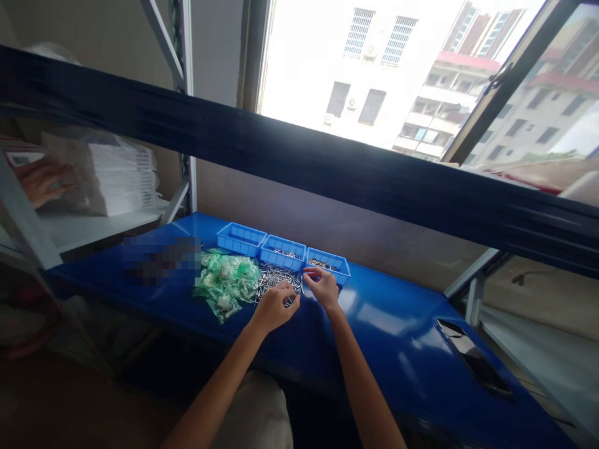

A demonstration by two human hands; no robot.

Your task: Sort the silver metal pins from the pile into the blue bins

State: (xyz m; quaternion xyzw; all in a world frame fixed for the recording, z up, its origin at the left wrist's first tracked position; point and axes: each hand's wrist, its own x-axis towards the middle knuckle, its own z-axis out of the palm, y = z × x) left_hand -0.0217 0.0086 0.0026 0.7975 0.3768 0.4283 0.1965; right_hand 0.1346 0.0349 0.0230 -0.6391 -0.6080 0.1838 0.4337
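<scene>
My left hand (275, 305) rests on the blue table (397, 324) at the near edge of a heap of small metal pins (275, 279), fingers curled in a pinch; what they hold is too small to make out. My right hand (322, 285) is just right of the heap, in front of the rightmost of three blue trays (328, 261), fingers bent with the tips pressed to the pins. The middle tray (282, 251) and the right tray hold a few pins. The left tray (241, 237) looks bare. A pile of green-tinted plastic bags (226, 280) lies left of the heap.
A dark phone (472, 357) lies on the table at the right. A dark beam (299, 156) crosses the view above the table. Another person's hand (40, 179) rests on a wrapped white stack (107, 181) on the left shelf. An open window is behind.
</scene>
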